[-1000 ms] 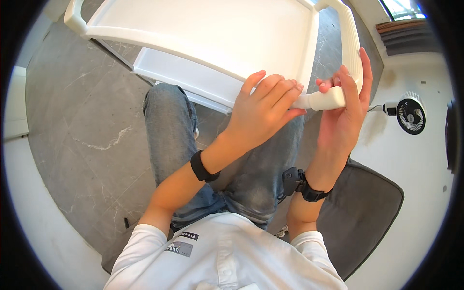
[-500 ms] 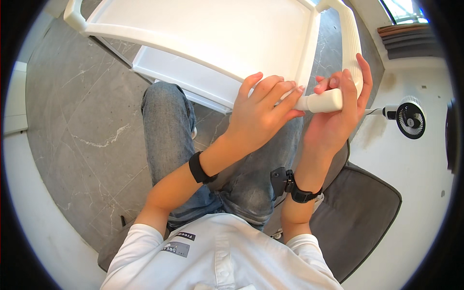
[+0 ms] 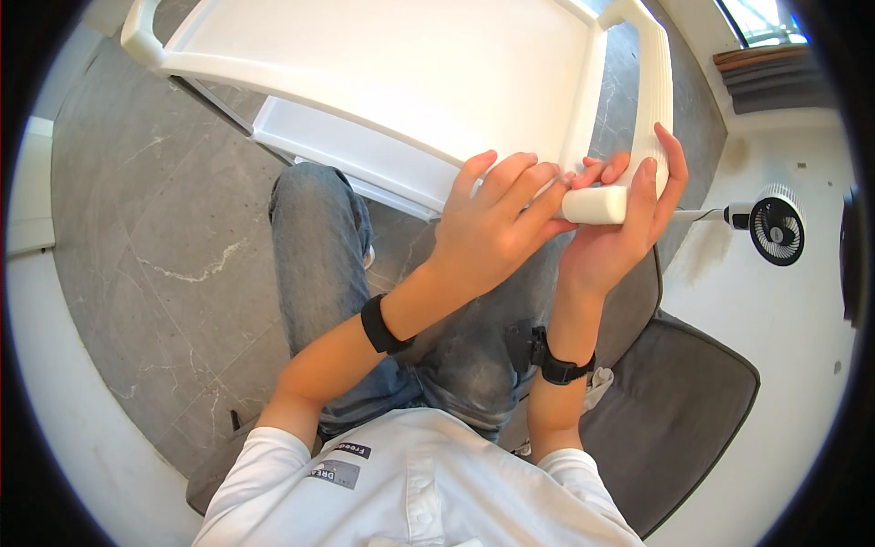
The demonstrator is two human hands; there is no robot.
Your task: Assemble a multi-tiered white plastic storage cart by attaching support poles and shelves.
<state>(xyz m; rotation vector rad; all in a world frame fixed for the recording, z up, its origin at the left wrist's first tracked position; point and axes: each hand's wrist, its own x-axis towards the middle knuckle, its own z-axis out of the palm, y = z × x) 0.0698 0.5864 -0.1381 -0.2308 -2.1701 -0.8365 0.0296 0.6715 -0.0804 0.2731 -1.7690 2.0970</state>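
A smooth white cylindrical piece [image 3: 594, 206] with a rounded end lies between my hands, in front of the trolley's near right corner. My right hand [image 3: 612, 239] is curled under and around it, two fingertips showing above and the other fingers stretched up past its end. At the opposite end, the thumb and fingertips of my left hand [image 3: 488, 223] close on it from the left, back of the hand upward. My left fingers hide that end. Just behind the hands is the white trolley [image 3: 365, 68], its ribbed handle [image 3: 654, 100] running down behind my right fingers.
Below the trolley's top tray is a lower white shelf [image 3: 342, 141]. My knees in jeans [image 3: 314, 219] are under its near edge. A grey cushioned seat [image 3: 674, 401] is on the right, with a small black-and-white fan [image 3: 775, 230] beyond it. Grey marbled floor [image 3: 173, 273] extends to the left.
My right hand has moved left and slightly down with the white cylindrical piece, closer to my left hand. The narrower white part between piece and left fingers no longer shows.
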